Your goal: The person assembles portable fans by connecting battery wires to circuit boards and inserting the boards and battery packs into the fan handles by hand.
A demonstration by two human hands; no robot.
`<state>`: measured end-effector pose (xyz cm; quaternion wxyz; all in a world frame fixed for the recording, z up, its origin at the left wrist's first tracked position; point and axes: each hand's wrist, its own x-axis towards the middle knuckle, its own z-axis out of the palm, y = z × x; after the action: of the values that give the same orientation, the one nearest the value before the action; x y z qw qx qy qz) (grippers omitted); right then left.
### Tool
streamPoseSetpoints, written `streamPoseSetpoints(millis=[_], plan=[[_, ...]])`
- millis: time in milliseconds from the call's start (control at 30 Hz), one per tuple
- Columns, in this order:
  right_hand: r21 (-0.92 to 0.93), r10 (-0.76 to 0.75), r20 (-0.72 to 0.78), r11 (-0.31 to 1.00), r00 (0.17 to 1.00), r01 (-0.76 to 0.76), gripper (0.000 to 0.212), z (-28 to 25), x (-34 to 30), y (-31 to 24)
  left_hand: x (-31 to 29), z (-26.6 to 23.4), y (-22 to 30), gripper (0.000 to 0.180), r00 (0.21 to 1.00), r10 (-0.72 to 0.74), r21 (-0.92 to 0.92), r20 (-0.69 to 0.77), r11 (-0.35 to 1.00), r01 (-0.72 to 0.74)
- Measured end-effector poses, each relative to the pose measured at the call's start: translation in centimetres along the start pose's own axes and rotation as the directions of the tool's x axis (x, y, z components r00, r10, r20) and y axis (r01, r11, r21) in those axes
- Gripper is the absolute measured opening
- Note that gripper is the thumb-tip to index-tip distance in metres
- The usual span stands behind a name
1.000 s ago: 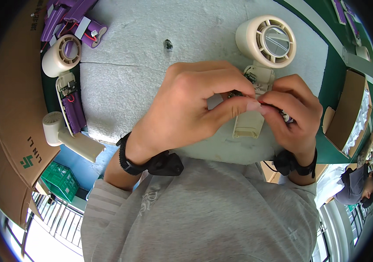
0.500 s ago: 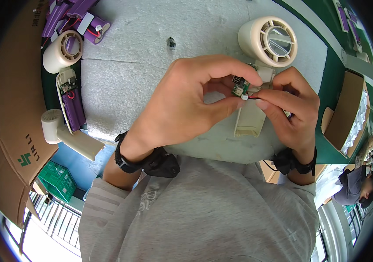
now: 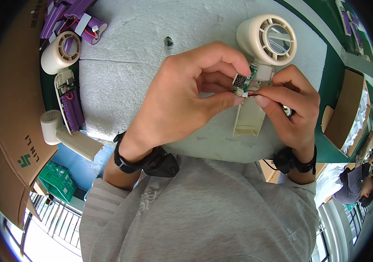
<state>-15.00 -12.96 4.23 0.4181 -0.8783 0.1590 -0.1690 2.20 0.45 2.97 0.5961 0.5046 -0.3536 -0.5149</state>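
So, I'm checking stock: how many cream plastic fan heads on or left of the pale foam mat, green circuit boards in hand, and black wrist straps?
Cream round plastic fan heads: 3
Green circuit board in left hand: 1
Black wrist straps: 2
Total: 6

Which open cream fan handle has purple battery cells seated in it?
The far-left handle, whose lower part holds purple cells; the handle farther right shows a bare lower part.

Counted: two hands, two black wrist straps, two circuit boards, three cream fan heads (two ring-faced, one slatted), one small dark piece, one co-worker. Upper-left purple battery packs number at least three; overlap prevents an exact count.
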Motion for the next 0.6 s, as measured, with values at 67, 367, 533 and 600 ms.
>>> streamPoseSetpoints(millis=[67,367,533,600], plan=[[-0.001,-0.013,0.030,1.000,0.999,0.013,0.013,-0.19,-0.03,0.00,0.02,-0.04,0.01,0.037,1.000,0.001,0.000,0.007,1.000,-0.001],[0.014,-0.019,0.014,1.000,1.000,0.018,0.015,-0.22,0.02,-0.02,-0.03,-0.07,0.37,0.034,0.996,-0.085,-0.065,0.012,0.994,0.085],[0.010,-0.018,0.025,1.000,1.000,0.017,0.016,-0.25,0.00,-0.02,-0.01,-0.11,0.19,0.034,0.997,-0.072,-0.057,0.007,0.996,0.072],[0.005,-0.024,0.035,1.000,0.999,0.024,0.016,-0.31,0.03,-0.03,-0.02,-0.12,0.22,0.035,0.997,-0.073,-0.048,0.003,0.996,0.073]])
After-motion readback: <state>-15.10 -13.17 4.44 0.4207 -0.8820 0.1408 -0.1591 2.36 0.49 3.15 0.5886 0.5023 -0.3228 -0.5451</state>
